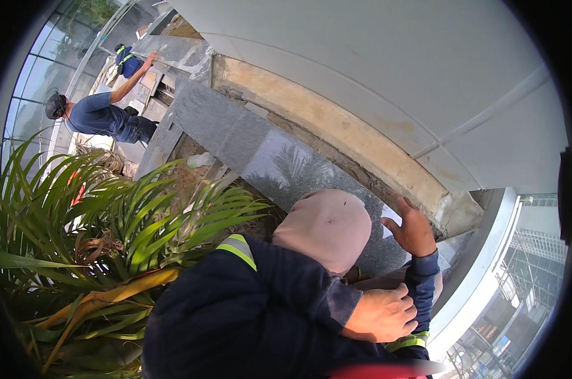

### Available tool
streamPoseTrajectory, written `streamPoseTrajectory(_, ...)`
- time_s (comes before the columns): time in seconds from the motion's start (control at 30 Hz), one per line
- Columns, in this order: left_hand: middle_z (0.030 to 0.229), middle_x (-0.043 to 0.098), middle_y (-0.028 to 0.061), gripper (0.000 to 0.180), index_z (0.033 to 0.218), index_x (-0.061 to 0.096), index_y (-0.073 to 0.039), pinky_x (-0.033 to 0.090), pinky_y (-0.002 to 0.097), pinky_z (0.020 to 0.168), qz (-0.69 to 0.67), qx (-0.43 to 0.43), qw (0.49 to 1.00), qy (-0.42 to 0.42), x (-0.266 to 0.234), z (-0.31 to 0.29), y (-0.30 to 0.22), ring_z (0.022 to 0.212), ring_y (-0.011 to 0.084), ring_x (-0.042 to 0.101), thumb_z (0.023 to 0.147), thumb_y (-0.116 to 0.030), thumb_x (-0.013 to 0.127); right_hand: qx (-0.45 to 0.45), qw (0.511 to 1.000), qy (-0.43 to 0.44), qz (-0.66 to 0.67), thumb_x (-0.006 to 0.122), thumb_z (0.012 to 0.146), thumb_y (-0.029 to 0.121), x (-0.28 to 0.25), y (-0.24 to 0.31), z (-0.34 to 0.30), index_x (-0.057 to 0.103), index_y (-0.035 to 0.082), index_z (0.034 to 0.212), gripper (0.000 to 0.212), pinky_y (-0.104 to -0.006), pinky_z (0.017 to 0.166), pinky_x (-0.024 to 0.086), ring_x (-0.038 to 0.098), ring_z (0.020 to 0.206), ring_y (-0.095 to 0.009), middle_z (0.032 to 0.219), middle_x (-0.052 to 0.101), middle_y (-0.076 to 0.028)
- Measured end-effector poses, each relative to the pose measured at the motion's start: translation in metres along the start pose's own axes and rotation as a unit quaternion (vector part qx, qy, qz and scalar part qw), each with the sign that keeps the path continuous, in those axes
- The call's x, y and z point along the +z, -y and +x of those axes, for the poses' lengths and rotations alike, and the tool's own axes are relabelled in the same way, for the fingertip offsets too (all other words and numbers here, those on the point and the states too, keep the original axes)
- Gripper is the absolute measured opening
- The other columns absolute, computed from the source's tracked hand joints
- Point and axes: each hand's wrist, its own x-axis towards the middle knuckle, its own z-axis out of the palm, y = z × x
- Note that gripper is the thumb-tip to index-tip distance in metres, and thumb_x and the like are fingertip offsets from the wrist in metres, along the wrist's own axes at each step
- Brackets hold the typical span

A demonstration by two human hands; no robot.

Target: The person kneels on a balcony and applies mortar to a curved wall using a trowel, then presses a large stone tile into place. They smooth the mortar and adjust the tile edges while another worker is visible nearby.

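My left hand point(379, 316) lies across my right forearm, its fingers curled against the navy right sleeve point(421, 284). Beyond it my right hand point(415, 226) is raised, fingers and thumb apart, with nothing in it. It hovers over the grey stone slab ledge point(223, 120), near the narrow gap along the wall's base. My bent knee in pale pinkish trousers point(324, 227) covers part of the slabs. Both navy sleeves carry yellow-green and silver reflective bands.
Green palm fronds point(191, 215) crowd the left side. A light panelled wall point(374, 69) rises above a tan base strip point(311, 114). A white-framed glass pane point(520, 284) stands right. Farther off, a person in blue point(106, 115) stretches out an arm; another person point(128, 61) is behind.
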Motion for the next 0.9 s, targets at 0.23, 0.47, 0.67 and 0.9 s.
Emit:
streamPoseTrajectory(0.23, 0.097, 0.069, 0.0138, 0.031, 0.108, 0.067, -0.001, 0.049, 0.0475, 0.089, -0.045, -0.001, 0.998, -0.049, -0.003, 0.001, 0.001, 0.093, 0.0269, 0.067, 0.097, -0.028, 0.056, -0.013, 1.000, 0.009, 0.000, 0.082, 0.086, 0.024, 0.003, -0.003, 0.008, 0.050, 0.006, 0.151, 0.075, -0.0516, 0.092, 0.054, 0.065, 0.111, -0.050, 0.124, 0.067, -0.030)
streamPoseTrajectory(0.47, 0.097, 0.068, 0.0129, 0.032, 0.111, 0.066, -0.002, 0.048, 0.0445, 0.086, -0.042, 0.006, 0.998, -0.039, -0.006, -0.003, 0.003, 0.094, 0.0261, 0.066, 0.096, -0.028, 0.058, -0.021, 1.000, 0.010, -0.005, 0.081, 0.087, 0.026, 0.008, 0.002, 0.005, 0.050, 0.006, 0.151, 0.075, -0.0517, 0.095, 0.054, 0.065, 0.113, -0.049, 0.129, 0.066, -0.028)
streamPoseTrajectory(0.67, 0.102, 0.067, 0.0122, 0.038, 0.122, 0.066, -0.002, 0.047, 0.0434, 0.089, -0.033, 0.017, 0.999, -0.027, -0.001, -0.001, 0.002, 0.097, 0.0247, 0.064, 0.095, -0.028, 0.059, -0.018, 1.000, 0.000, -0.001, 0.081, 0.087, 0.027, 0.004, -0.002, 0.000, 0.050, 0.007, 0.151, 0.074, -0.0530, 0.092, 0.055, 0.065, 0.109, -0.050, 0.125, 0.067, -0.029)
streamPoseTrajectory(0.9, 0.108, 0.066, 0.0106, 0.047, 0.135, 0.064, -0.004, 0.045, 0.0413, 0.093, -0.013, 0.022, 0.999, 0.026, -0.005, 0.000, 0.004, 0.100, 0.0222, 0.062, 0.096, -0.029, 0.057, -0.025, 1.000, -0.012, -0.010, 0.082, 0.087, 0.028, 0.009, -0.010, -0.002, 0.050, 0.007, 0.151, 0.075, -0.0535, 0.091, 0.054, 0.065, 0.109, -0.051, 0.122, 0.067, -0.030)
